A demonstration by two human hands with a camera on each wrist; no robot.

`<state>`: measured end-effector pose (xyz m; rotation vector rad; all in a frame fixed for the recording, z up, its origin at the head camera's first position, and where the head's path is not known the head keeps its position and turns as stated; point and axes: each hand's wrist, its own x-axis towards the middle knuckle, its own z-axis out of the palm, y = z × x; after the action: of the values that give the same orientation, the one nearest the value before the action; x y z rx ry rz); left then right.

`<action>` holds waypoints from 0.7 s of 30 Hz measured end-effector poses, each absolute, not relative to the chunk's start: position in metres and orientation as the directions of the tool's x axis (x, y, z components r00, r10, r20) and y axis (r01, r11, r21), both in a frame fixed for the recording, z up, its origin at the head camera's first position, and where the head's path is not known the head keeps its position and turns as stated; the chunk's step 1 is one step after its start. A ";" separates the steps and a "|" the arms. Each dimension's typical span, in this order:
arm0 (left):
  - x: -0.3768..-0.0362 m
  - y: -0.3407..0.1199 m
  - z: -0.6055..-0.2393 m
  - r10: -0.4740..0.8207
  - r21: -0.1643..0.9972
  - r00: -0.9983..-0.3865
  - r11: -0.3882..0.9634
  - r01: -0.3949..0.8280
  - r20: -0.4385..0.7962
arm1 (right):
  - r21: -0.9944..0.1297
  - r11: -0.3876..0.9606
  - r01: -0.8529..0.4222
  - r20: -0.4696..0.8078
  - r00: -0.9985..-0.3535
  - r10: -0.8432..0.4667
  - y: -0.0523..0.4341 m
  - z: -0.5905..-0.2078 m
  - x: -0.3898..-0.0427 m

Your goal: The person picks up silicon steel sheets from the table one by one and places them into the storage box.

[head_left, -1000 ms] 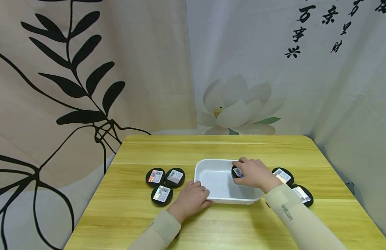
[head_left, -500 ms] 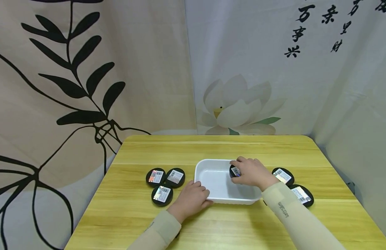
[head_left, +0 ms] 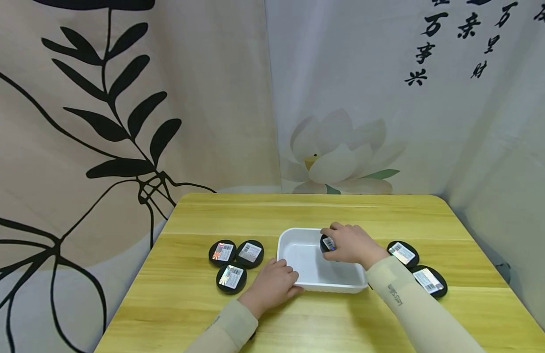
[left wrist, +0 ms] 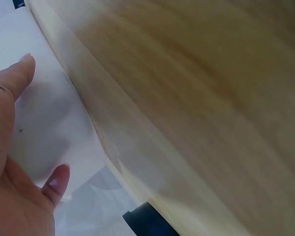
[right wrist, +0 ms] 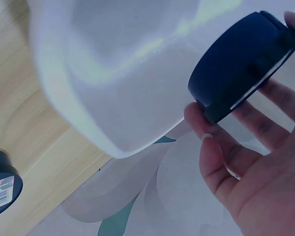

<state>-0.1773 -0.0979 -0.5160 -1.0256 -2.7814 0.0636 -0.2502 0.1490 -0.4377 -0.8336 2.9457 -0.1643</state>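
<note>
A white rectangular tray (head_left: 286, 236) sits in the middle of a yellow wooden table (head_left: 298, 211). My right hand (head_left: 349, 244) reaches over the tray's far right corner and pinches a black round tin (head_left: 327, 243) on edge, its label facing left. In the right wrist view the tin (right wrist: 241, 66) is clamped between thumb (right wrist: 201, 132) and fingers, just above the tray (right wrist: 113, 73). My left hand (head_left: 274, 284) rests with relaxed fingers against the tray's near left corner; in the left wrist view its fingers (left wrist: 12, 83) lie straight.
Three black labelled tins (head_left: 222, 252) (head_left: 250, 253) (head_left: 231, 277) lie left of the tray. Two more (head_left: 402, 252) (head_left: 428, 280) lie to its right. Printed curtains hang close behind and beside the table. The table's far half is bare wood.
My right hand has carried the tin a little to the left, further over the tray's inside. The left hand stays at the tray's corner. The head view has shifted slightly.
</note>
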 end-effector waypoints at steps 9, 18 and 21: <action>-0.177 -0.099 -0.517 0.651 -0.117 -0.740 0.758 0.641 0.166 | -0.146 0.846 -0.513 -0.061 -0.849 -0.525 0.143 -0.441 -0.255; -0.177 -0.099 -0.518 0.652 -0.133 -0.738 0.758 0.639 0.173 | -0.132 0.839 -0.528 -0.066 -0.840 -0.539 0.138 -0.444 -0.258; -0.176 -0.099 -0.518 0.651 -0.133 -0.741 0.759 0.638 0.166 | -0.132 0.837 -0.532 -0.071 -0.837 -0.543 0.135 -0.445 -0.260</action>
<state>-0.1764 -0.0986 -0.5179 -1.0208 -2.7535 0.0988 -0.2598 0.1352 -0.4451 -0.8537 2.9091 -0.1631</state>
